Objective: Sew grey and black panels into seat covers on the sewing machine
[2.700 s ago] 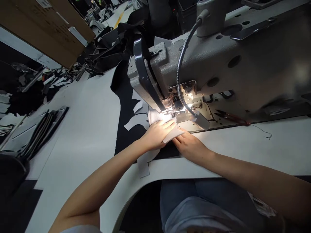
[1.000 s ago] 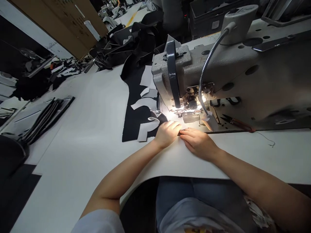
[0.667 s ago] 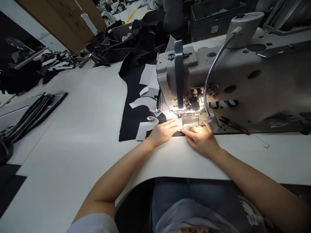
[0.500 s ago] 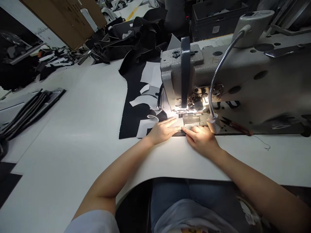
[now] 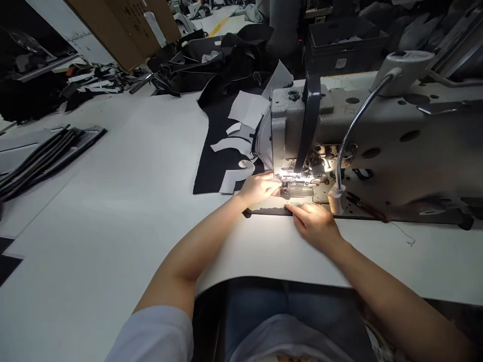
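Observation:
My left hand reaches to the sewing machine's presser-foot area, its fingers close together on the edge of a pale fabric piece. Most of that piece lies behind the hand and the machine head. The fingertips partly hide how it is gripped. On the front of the metal bed, my right hand rests with its index finger stretched out and nothing visible in it. Bright lamp light falls on the needle area. A black fabric panel with white cut pieces lies left of the machine.
Red-handled snips lie on the bed at the right, beside a flexible-neck lamp. Stacked dark strips sit at the table's left. Dark fabric is heaped at the back, near a grey crate and a cardboard box.
My left hand has moved away from me toward the needle area, apart from my right hand. The fabric has moved back, baring the front of the bed. The camera view has shifted slightly.

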The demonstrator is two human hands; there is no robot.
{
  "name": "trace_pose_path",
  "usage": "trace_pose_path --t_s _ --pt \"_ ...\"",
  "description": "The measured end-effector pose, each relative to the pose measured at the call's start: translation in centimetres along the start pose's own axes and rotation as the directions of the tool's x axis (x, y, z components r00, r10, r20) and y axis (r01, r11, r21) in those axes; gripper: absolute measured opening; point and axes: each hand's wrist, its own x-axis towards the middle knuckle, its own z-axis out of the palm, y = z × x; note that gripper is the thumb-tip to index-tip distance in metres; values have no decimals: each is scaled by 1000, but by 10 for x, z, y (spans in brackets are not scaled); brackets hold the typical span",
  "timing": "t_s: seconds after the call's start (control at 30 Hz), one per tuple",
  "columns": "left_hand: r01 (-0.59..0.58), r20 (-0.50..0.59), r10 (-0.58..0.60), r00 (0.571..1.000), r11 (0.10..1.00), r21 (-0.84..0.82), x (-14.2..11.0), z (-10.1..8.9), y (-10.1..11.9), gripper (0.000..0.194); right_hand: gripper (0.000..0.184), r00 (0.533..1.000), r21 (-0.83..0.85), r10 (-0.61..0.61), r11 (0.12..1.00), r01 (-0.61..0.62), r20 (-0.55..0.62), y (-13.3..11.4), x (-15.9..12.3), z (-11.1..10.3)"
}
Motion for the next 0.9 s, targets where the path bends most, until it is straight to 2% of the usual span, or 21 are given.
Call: trace_pose_path --t_s 0.2,0.3,0.37,0.47,0.57,0.7,0.8,0.9 --pt "50 55 -50 997 999 -12 2 -6 6 21 34 999 34 38 999 -39 28 -2 -1 0" --pt "53 52 -52 997 999 -13 1 -5 6 20 33 989 180 123 974 -137 87 0 -2 1" --pt "49 51 -49 998 999 -8 1 -3 4 20 30 953 384 272 872 -302 131 5 -1 1" --pt "38 35 -38 999 999 -2 0 0 1 20 36 844 587 501 630 -508 192 16 7 3" --pt "16 2 -16 1000 1000 -3 0 1 -2 20 46 763 676 614 477 -562 201 23 19 7" --pt "-5 -14 5 1000 1000 -7 0 1 -1 20 47 644 818 717 184 -544 267 26 31 7" --pt "-4 -11 4 1000 1000 -7 0 1 0 20 46 608 840 738 106 -532 292 27 35 6" --pt "9 -6 -9 1000 1000 -2 0 1 1 19 47 592 844 753 92 -528 288 28 36 8"
